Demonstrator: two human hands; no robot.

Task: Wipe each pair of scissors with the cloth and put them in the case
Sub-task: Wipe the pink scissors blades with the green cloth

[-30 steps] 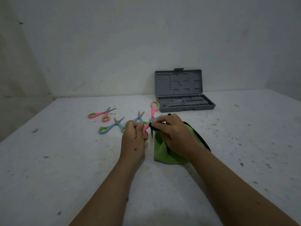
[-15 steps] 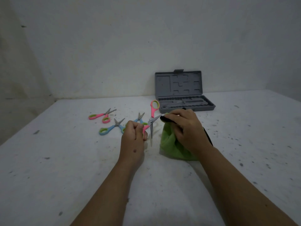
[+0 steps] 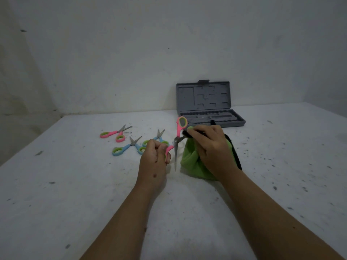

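My left hand (image 3: pixel 154 158) grips one handle of a pink pair of scissors (image 3: pixel 178 136) spread wide open, one blade pointing down toward the table, the other handle ring sticking up. My right hand (image 3: pixel 210 147) holds a green cloth (image 3: pixel 193 162) with a black edge and pinches it around the other blade, close to the pivot. An open grey case (image 3: pixel 208 109) stands behind at the wall, lid upright. On the table to the left lie a pink pair (image 3: pixel 115 133) and two blue pairs of scissors (image 3: pixel 129 148) (image 3: pixel 159 138).
The white table (image 3: pixel 75 194) is speckled with dark marks. A pale wall rises just behind the case, and the table's left edge drops off at the far left.
My right hand with the cloth slid up and to the right along the blade, then back toward the pivot. The left hand stayed almost still.
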